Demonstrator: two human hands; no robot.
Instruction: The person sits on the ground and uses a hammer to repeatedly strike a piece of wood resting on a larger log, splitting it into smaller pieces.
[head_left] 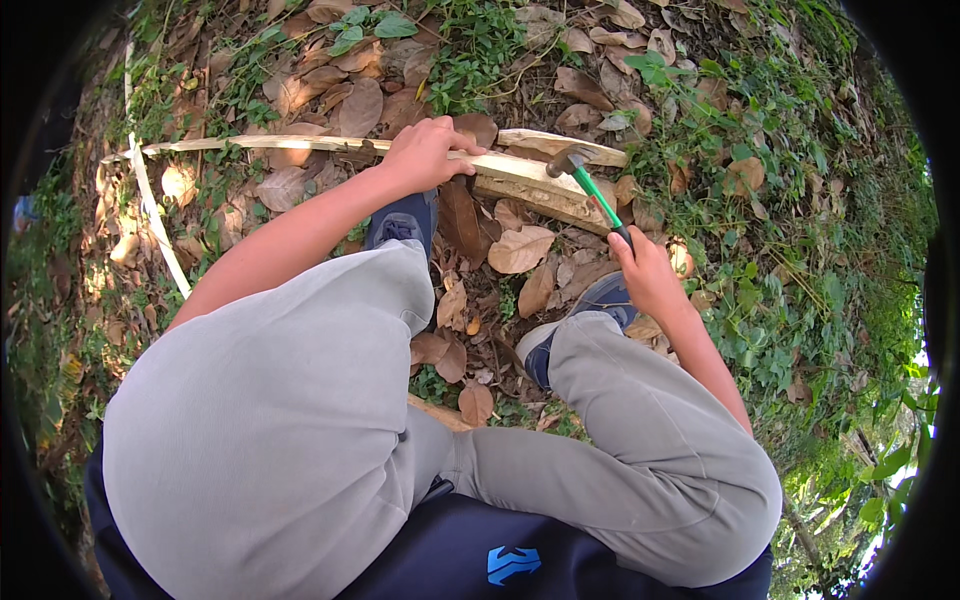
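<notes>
My left hand (432, 155) is closed over a long, pale strip of wood (260, 142), which runs from the far left to the middle right. Beneath its right part lies a thicker wooden piece (545, 200). In my right hand (648, 270) is a claw hammer (598, 195), gripped low on its green and black handle. The metal head is over the right end of the strip; whether it touches the wood I cannot tell. Just behind that end rests another split piece of wood (565, 146).
Brown dry leaves (520, 248) and green plants (760, 300) cover the ground. Another thin pale strip (155, 205) lies at the left. My blue shoes (403, 218) stand close to the wood, and a further wooden piece (440, 412) shows between my legs.
</notes>
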